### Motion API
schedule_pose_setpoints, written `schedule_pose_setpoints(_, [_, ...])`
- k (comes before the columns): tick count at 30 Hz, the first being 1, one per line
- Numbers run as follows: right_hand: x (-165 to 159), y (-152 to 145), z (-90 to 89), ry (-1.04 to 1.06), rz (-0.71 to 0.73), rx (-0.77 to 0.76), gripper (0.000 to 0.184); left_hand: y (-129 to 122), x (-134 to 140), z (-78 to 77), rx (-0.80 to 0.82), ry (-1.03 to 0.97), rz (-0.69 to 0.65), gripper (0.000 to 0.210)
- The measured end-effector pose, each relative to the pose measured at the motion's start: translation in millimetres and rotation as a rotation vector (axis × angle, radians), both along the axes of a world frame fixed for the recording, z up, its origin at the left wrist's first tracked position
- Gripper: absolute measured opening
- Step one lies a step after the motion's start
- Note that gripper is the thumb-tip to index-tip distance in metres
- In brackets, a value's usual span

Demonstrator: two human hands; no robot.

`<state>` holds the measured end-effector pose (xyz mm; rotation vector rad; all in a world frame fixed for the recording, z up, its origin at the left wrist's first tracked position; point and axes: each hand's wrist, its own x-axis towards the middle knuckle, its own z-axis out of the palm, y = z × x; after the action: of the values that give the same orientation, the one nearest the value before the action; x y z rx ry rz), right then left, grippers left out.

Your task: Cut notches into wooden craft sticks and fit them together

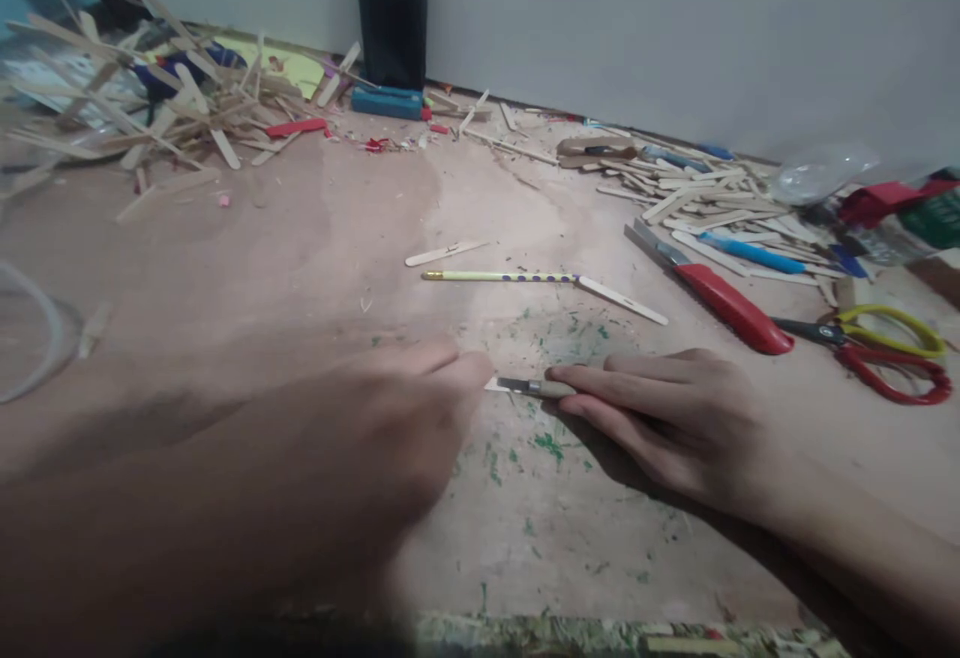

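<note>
My right hand (675, 413) grips a small craft knife (534, 388) with a pale handle; its blade points left. My left hand (427, 403), somewhat blurred, is closed in a pinch just left of the blade. From its fingertips juts the end of a pale wooden stick (492, 385), touching or lying right under the blade tip; the rest is hidden. Beyond the hands lies a pencil (487, 276) with purple spots and an eraser end. One popsicle stick (622, 300) meets its right tip, and another stick (446, 253) rests behind it.
Green shavings (550, 445) dot the table. On the right lie a red-handled cutter (731, 306), scissors (892, 343) with yellow and red handles, and a heap of sticks (697, 193). Another stick pile (187, 108) spreads at back left, near a dark post (391, 13) against the wall.
</note>
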<state>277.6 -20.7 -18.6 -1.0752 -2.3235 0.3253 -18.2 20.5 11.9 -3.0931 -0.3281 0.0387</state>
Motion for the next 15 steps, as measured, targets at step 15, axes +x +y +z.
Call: schedule_pose_setpoints(15, [-2.5,2.2,0.0,0.010,-0.011,-0.018,0.018,5.5,-1.8,-0.2,-0.066,-0.007,0.026,0.023])
